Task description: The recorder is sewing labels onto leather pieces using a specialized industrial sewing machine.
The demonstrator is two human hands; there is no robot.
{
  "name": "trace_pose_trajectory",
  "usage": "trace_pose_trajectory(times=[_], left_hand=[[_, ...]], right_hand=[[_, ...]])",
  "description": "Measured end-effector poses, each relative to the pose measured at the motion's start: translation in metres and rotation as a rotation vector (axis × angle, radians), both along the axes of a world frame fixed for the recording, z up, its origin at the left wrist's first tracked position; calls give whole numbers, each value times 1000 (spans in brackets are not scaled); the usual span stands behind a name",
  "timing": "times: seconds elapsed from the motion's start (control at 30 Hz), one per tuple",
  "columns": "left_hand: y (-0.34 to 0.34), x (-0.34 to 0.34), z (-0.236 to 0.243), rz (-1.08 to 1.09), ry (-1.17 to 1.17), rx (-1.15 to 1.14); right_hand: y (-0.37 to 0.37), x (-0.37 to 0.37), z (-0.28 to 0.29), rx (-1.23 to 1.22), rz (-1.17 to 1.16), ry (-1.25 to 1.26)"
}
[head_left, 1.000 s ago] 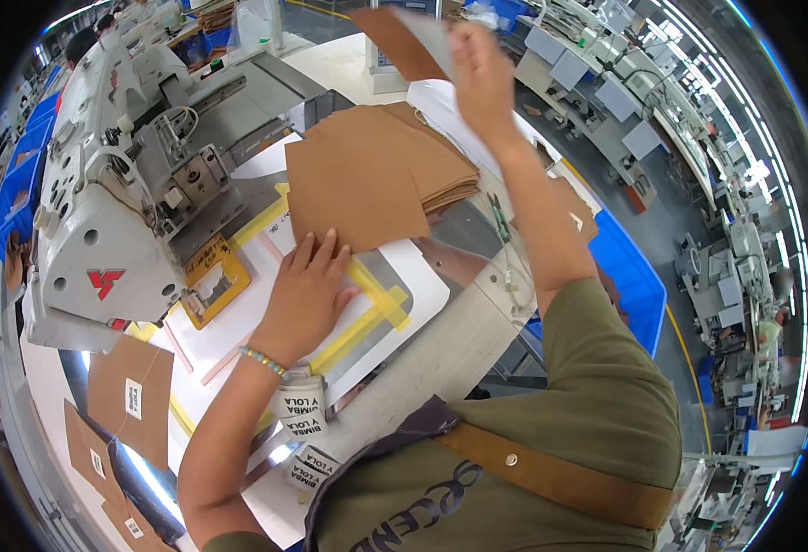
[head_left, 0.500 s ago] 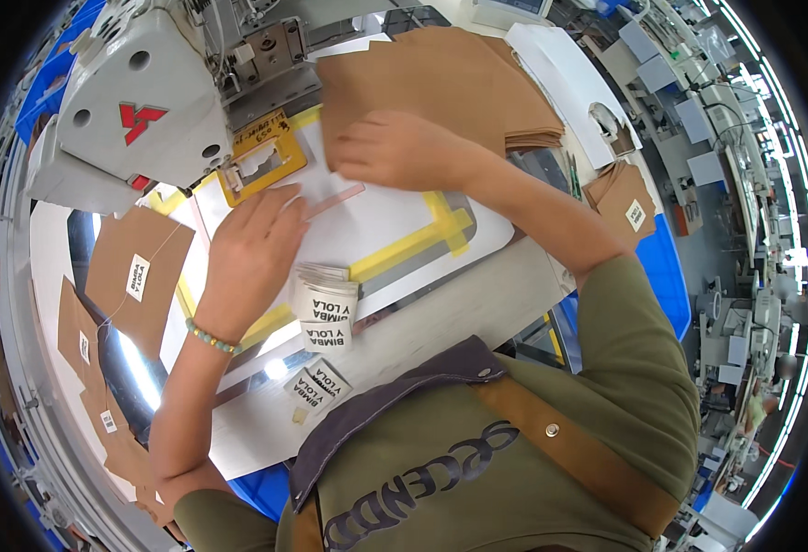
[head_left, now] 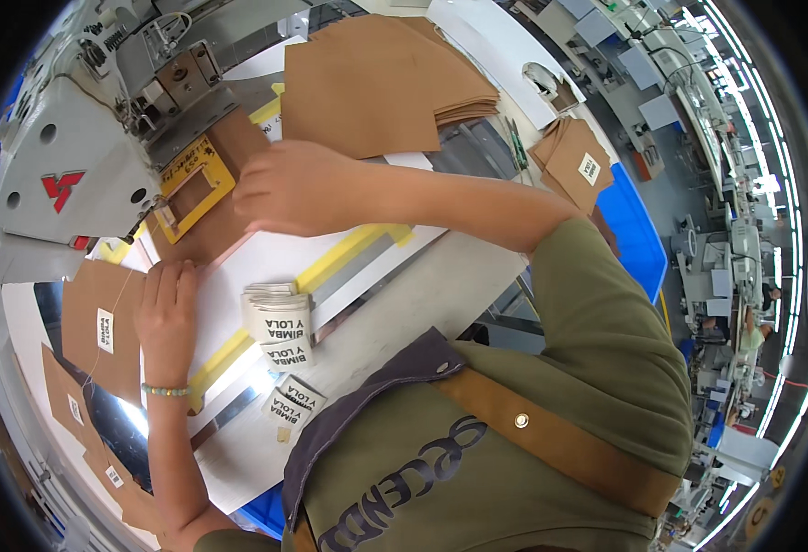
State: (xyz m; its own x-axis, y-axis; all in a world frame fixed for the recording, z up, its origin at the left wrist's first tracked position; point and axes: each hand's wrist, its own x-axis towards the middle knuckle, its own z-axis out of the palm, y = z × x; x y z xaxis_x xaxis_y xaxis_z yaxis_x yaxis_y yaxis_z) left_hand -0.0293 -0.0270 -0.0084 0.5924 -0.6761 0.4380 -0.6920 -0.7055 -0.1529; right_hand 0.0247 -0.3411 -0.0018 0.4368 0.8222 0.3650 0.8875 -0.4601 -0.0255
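While the flat brown panel (head_left: 214, 237) lies under the yellow rectangular frame (head_left: 188, 167), left of my curled right hand (head_left: 295, 191) and ahead of my left hand (head_left: 166, 311), I can't confirm either grip.

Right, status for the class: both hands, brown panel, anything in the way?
Left hand at brown panel, near edge. Right hand at its right side. Yellow frame over part of panel.
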Motion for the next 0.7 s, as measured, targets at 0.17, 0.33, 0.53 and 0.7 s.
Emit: trace_pose_trajectory(times=[0.17,0.33,0.53,0.7], left_hand=[[7,-1,1,75,-10,58],[12,-1,-1,128,48,1],[16,-35,8,235,244,-170],[22,-52,3,279,318,-144]], right_hand=[[-25,-17,-10,-55,-106,71],[-20,-2,-22,-153,-232,-21],[-24,-10,-3,-141,-114,149],[-40,-15,9,-65,-107,335]])
